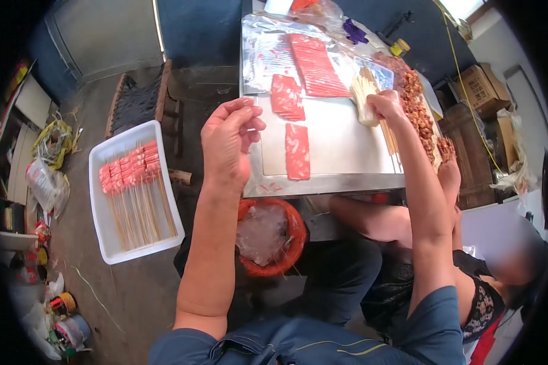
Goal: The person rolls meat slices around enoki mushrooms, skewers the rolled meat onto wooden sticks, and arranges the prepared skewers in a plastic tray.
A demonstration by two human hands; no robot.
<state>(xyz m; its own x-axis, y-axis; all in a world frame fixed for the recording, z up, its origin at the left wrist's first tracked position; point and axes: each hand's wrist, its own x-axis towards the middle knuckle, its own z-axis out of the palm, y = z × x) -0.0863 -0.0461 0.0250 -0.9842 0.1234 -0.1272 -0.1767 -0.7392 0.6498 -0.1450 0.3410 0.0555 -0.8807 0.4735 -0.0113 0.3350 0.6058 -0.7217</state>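
Observation:
My left hand [230, 137] is raised over the table's left edge, fingers curled and thumb pressed to them; whatever they may hold is hidden. My right hand [388, 107] closes on thin bamboo skewers [391, 146] at the table's right side. Beside its fingers lies a pale bundle [363, 100] of thin strands, with more stick ends above it. Between my hands, two short stacks of sliced pink meat lie in line, an upper stack [287, 97] and a lower stack [297, 152]. A longer slab of sliced meat [318, 64] rests partly on clear plastic film [265, 55].
A white tray [97, 207] of skewered meat stands at left, near a stool [139, 100]. Below the table edge is an orange-lined bucket [295, 237]. At right, a co-worker's hand [449, 175] is near a heap of brown-red meat pieces [415, 109].

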